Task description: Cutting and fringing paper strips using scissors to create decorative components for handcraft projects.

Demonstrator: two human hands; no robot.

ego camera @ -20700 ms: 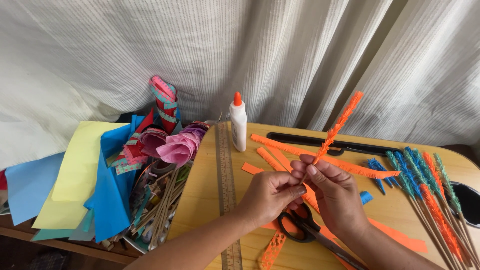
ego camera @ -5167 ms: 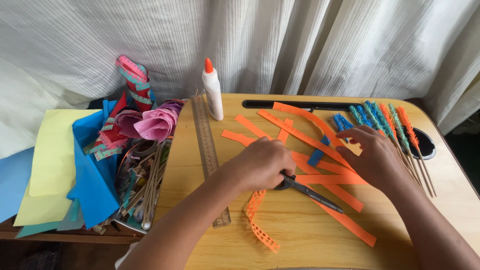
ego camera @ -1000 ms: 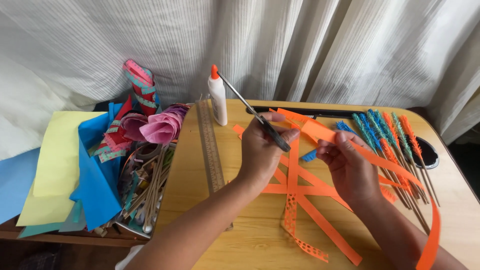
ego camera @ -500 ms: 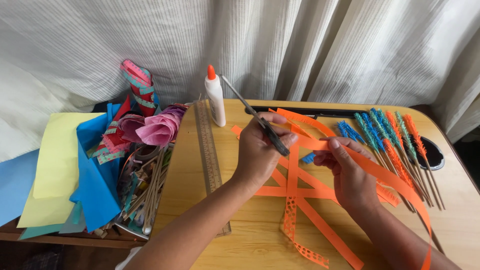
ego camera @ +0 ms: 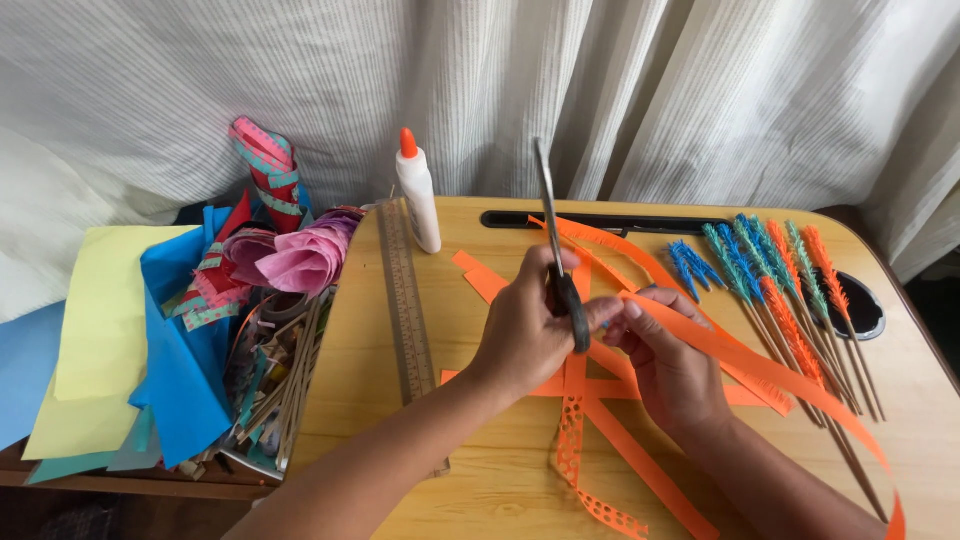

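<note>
Two hands at frame centre: left hand point(ego camera: 522, 330) closed on scissors point(ego camera: 556, 250), blades up; right hand point(ego camera: 672, 362) pinches long orange paper strip point(ego camera: 760, 365) trailing lower right. Loose orange strips point(ego camera: 600, 440) beneath. Fringed sticks point(ego camera: 790, 290) right; glue bottle point(ego camera: 417, 195), ruler point(ego camera: 403, 300) left.

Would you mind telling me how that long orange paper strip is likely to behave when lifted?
Probably floppy: the orange strip arcs and droops from the right hand toward the lower right. It seems light, since fingertips alone support it. It likely tears easily, being thin paper.
</note>
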